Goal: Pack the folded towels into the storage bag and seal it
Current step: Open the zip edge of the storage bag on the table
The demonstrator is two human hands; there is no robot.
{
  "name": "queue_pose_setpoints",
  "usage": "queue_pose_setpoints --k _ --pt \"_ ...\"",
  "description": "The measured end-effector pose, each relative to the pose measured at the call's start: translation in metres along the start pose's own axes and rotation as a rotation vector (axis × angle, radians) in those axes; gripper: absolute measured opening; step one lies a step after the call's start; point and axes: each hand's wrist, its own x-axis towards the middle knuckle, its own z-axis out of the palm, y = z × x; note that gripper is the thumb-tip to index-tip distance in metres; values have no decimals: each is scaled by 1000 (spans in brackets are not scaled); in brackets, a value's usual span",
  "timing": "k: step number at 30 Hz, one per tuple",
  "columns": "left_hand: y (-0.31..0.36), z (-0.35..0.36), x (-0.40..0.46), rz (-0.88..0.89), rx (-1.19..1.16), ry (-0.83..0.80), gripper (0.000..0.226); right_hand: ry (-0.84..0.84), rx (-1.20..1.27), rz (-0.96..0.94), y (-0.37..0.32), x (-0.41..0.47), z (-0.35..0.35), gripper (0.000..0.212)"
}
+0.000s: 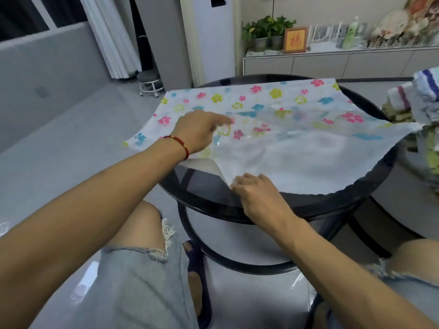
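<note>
Sitting at a round black table [316, 205] with a glossy dark top, we look down over grey floor tiles [71, 143] toward a long grey sideboard [332, 64] against the far wall, where potted plants [266, 32], a framed red-and-gold picture [295, 40] and a green bottle [351, 33] stand. White curtains [111, 36] hang at the left beside a small wheeled stool [149, 83].

Across most of the tabletop we spread the storage bag [273, 129], a flat, crinkled sheet of clear and milky plastic printed with pink, blue and yellow-green flowers; its near edge hangs just over the table rim. We cannot see anything inside it.

At the right edge of the table, just beside the bag's corner, the folded towels [420, 100] sit in a soft stack, striped in blue, maroon and white.

Our left hand [202, 131], a red cord at its wrist, rests on top of the bag with fingers reaching forward; motion blur hides whether they pinch the plastic. Our right hand [256, 191], fingers curled, pinches the bag's near edge.
</note>
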Motion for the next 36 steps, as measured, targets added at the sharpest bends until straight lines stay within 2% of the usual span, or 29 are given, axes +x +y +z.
queue_pose_setpoints --k 2,3,6,9,11,15,18,21,23,24,26,28,31,34,36 --pt "-9 -6 16 -75 -75 103 43 5 57 69 -4 -6 -3 15" --pt "-10 -7 19 -89 -107 102 41 17 48 111 -6 -7 -5 14" --pt "2 -4 5 2 -182 -47 33 94 -51 188 -14 10 -11 10" --pt "-3 6 -26 169 -184 -207 53 138 -15 147 -23 38 -7 44" --pt "-17 17 -45 150 -86 -258 56 169 16 150 -25 48 -7 47" --pt "-42 27 -65 0 95 -226 42 179 -14 164 -23 43 0 41" --pt "-59 13 -44 -100 166 -72 41 124 0 147 -24 23 12 34" --pt "-64 -2 -21 -212 17 43 33 139 25 256 -35 9 8 18" --pt "-59 -8 -15 -199 -240 -43 26 154 40 332 -49 19 -2 10" --pt "-57 -12 -17 -170 -329 -101 26 153 41 318 -57 32 -5 15" --pt "-53 -20 -27 -90 -361 -227 35 133 113 227 -69 59 -9 45" --pt "-57 -24 -41 -42 -321 -322 44 94 105 169 -74 78 -9 50" --pt "-67 -18 -63 4 -92 -348 37 160 136 163 -69 84 -7 45" --pt "-76 -18 -64 -42 57 -212 36 153 131 112 -75 71 1 30" --pt "-89 -21 -49 -130 74 -98 36 116 132 101 -79 55 12 22"
